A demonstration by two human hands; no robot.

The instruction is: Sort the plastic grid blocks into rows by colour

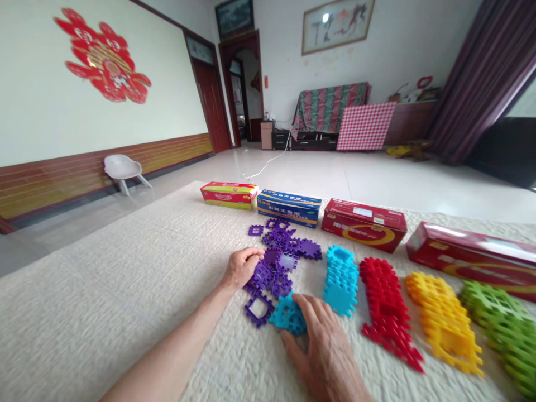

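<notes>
Purple plastic interlocking tiles (272,282) lie in a loose pile on the pale quilted cover. My left hand (243,267) is at the pile's left side, thumb and fingers pinched on the edge of a dark purple tile (272,256). Just below the pile, my right hand (324,338) has thumb and fingers closed around a few light blue tiles (288,315), which sit low at the cover. Its palm hides part of them. Beyond that hand, more light blue tiles (341,279) form an overlapping row.
Rows of red tiles (385,304), yellow tiles (444,321) and green tiles (505,329) lie to the right. Behind stand a red-yellow box (229,195), a blue box (288,208), a red box (363,223) and another red box (473,251). A white chair (123,167) stands far left.
</notes>
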